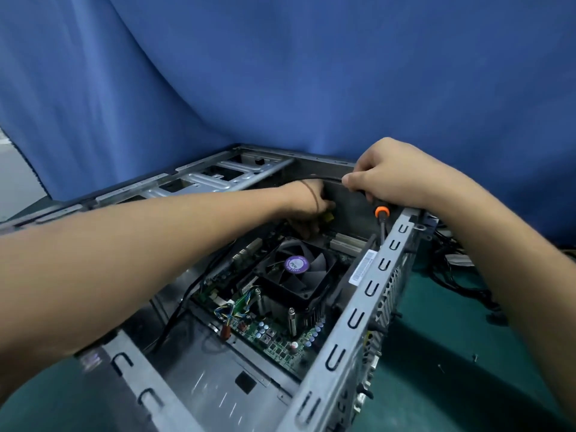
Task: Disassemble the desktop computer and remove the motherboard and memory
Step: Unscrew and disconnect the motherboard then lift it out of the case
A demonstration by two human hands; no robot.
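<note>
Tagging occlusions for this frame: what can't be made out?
Head view only:
- Tip of the screwdriver: behind the case rail; handle inside the right hand's grip.
- Fingertips of the left hand, and what they touch: under the hand itself.
- Label on the fan: blurred.
- Memory: not identifiable; left forearm covers part of the motherboard.

open computer case (pixel 358 322) is laid on green mat (pixel 436 369) | motherboard (pixel 280 341) and cooler fan (pixel 296 266) are exposed inside | screwdriver (pixel 381 213) is gripped by right hand (pixel 396 173), shaft pointed down inside the case's right rim | left hand (pixel 307 201) is placed inside beyond the fan, fingers hidden
</note>
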